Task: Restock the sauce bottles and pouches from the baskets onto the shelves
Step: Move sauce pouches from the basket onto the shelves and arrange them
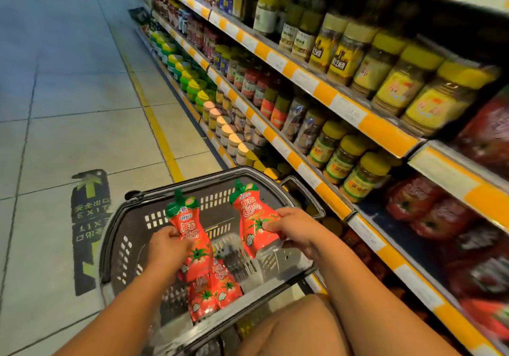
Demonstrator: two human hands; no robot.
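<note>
Pouches: left hand [168, 247] pinches one pouch [190, 234], right hand [296, 230] grips another [254, 219], fingers curled round each; loose side grips, either could slip back into basket [115, 234].

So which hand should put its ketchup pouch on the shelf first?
Probably the right hand. It grips a pouch on the side nearest the shelves, while the left hand holds its pouch over the basket, farther away.

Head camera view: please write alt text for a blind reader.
Each hand, left hand and right hand, grips a red tomato sauce pouch above a dark basket holding more pouches; stocked shelves stand to the right.
</note>
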